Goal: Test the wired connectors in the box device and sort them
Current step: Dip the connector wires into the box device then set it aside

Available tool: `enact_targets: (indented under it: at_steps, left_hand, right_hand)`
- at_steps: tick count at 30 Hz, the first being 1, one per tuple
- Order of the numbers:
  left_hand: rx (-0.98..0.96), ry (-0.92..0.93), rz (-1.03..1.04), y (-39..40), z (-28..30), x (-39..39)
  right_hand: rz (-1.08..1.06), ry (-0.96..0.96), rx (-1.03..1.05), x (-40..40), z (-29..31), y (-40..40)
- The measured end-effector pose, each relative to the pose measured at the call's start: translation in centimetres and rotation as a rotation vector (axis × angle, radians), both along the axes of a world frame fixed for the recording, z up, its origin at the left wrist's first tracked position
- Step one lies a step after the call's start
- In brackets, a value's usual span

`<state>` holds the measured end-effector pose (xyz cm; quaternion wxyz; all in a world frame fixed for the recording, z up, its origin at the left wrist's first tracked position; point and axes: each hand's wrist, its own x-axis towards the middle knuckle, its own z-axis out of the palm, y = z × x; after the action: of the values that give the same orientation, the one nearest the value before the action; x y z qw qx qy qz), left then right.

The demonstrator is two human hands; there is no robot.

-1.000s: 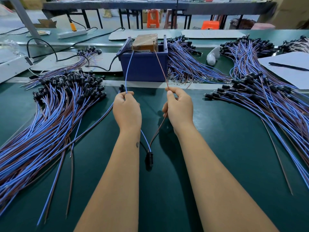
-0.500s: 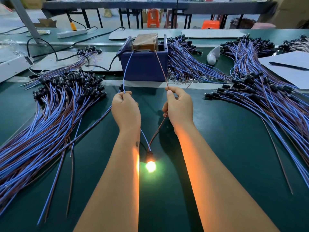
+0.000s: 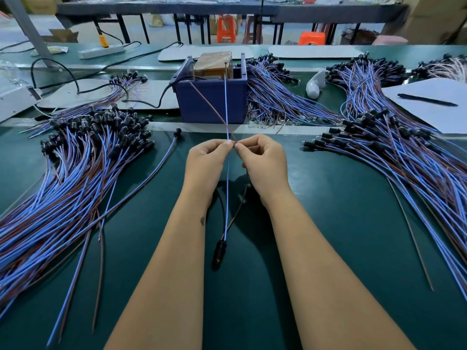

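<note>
Both hands met at the middle of the green mat (image 3: 328,223), fingertips nearly touching. The left hand (image 3: 206,164) pinched the blue wire (image 3: 226,107); the right hand (image 3: 265,162) pinched the brown wire (image 3: 209,103). The two wires crossed just above the fingers and ran up toward 12 o'clock to the blue box (image 3: 212,102), the blue one reaching its top edge near the taped brown block (image 3: 213,64), the brown one slanting to the box's 10 o'clock corner. Below the hands, toward 6 o'clock, both wires hung down between the forearms and joined at the black connector (image 3: 219,251), which lay on the mat and showed only a faint orange glint. A heap of wired connectors (image 3: 75,173) spread at 9 o'clock, another heap (image 3: 404,157) at 3 o'clock, and a third (image 3: 278,97) just right of the box. A sheet with a pen (image 3: 427,100) lay at 2 o'clock.
</note>
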<state>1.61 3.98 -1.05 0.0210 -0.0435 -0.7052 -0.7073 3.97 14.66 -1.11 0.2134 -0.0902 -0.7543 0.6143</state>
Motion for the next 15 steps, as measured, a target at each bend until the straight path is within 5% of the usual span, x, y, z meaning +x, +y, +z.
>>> enact_targets:
  at_steps: [5, 9, 15]
  left_hand:
    - [0.052, -0.049, -0.003, -0.1, -0.2, -0.3]
    - [0.043, -0.019, 0.02, -0.1, -0.3, -0.2]
    - [0.141, 0.079, -0.021, -0.1, 0.2, 0.2]
  right_hand:
    - [0.116, -0.024, 0.057, 0.2, 0.0, -0.1]
    - [0.088, -0.119, 0.313, 0.2, 0.1, 0.0]
    - [0.273, -0.286, 0.06, 0.9, 1.0, 0.7]
